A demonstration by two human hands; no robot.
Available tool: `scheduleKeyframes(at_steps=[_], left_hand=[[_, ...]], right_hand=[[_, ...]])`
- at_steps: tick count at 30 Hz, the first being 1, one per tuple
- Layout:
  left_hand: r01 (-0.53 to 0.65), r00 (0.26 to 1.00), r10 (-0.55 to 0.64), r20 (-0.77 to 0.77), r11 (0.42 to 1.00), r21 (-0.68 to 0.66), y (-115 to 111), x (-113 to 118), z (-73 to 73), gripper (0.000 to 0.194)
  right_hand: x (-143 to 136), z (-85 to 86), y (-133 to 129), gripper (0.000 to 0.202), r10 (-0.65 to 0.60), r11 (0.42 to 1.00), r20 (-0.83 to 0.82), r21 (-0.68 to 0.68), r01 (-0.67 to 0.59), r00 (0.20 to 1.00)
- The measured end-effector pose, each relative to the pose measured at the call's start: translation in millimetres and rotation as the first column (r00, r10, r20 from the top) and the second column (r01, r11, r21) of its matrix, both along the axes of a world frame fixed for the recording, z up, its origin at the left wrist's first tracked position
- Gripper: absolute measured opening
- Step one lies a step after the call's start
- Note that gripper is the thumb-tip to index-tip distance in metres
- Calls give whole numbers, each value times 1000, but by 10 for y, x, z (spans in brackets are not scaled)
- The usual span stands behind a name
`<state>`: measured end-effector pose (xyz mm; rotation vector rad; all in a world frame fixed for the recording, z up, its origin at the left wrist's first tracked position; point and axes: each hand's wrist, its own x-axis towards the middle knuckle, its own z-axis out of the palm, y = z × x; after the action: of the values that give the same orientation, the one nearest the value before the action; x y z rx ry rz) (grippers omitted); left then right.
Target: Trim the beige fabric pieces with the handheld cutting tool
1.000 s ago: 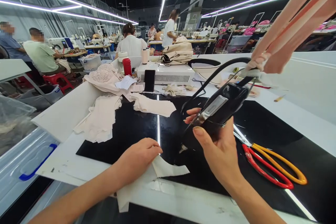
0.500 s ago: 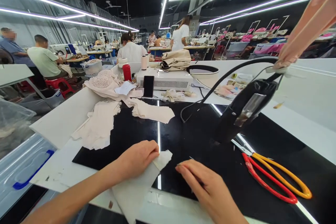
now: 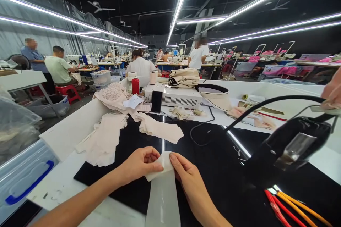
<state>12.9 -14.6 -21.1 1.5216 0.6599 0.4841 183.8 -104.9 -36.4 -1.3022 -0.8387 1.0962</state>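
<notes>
Holding a pale strip over the near part of the mat, pinched narrowly at its upper end by the left hand and, just beside, by the right hand. See one cloth stack across the mat's left edge, another stack on the mat's far part. Have a tilted black tool over the mat's right side, blurred, tied to a pink strap; cannot tell whether touching the mat. Find scissors at the mat's near right, a phone past its far edge.
</notes>
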Motion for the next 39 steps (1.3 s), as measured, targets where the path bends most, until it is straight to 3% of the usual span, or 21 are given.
scheduleKeyframes(at_steps=[3, 12, 17, 22, 26, 30, 36, 39], left_hand=[[-4, 1000, 4, -4, 999, 33, 38, 47, 9, 58], [-201, 980, 195, 49, 951, 235, 307, 292, 32, 64], [-307, 950, 308, 53, 888, 342, 695, 365, 176, 55], [-387, 895, 444, -35, 814, 433, 1193, 478, 264, 38], [-378, 844, 506, -178, 797, 472, 1447, 548, 214, 34], [-340, 789, 533, -307, 794, 503, 1533, 551, 105, 35], [-268, 718, 529, -453, 810, 522, 1585, 502, -74, 35], [-238, 693, 537, -482, 801, 550, 1589, 470, -89, 35]], right_hand=[[-10, -15, 117, 62, 6, 1000, 14, 12, -6, 1000], [-54, 7, 323, 58, 22, 998, 32, 59, -24, 999], [46, -152, 558, 64, -18, 996, 164, 92, 3, 986], [430, -176, 923, 65, -136, 988, 299, 118, 105, 945], [812, -90, 1167, 50, -212, 977, 446, 121, 176, 870], [1046, -55, 1317, 33, -164, 985, 604, 51, 168, 780], [1092, -100, 1398, 34, -88, 989, 820, 4, 148, 566], [1045, -87, 1360, 35, -88, 985, 895, 14, 170, 438]])
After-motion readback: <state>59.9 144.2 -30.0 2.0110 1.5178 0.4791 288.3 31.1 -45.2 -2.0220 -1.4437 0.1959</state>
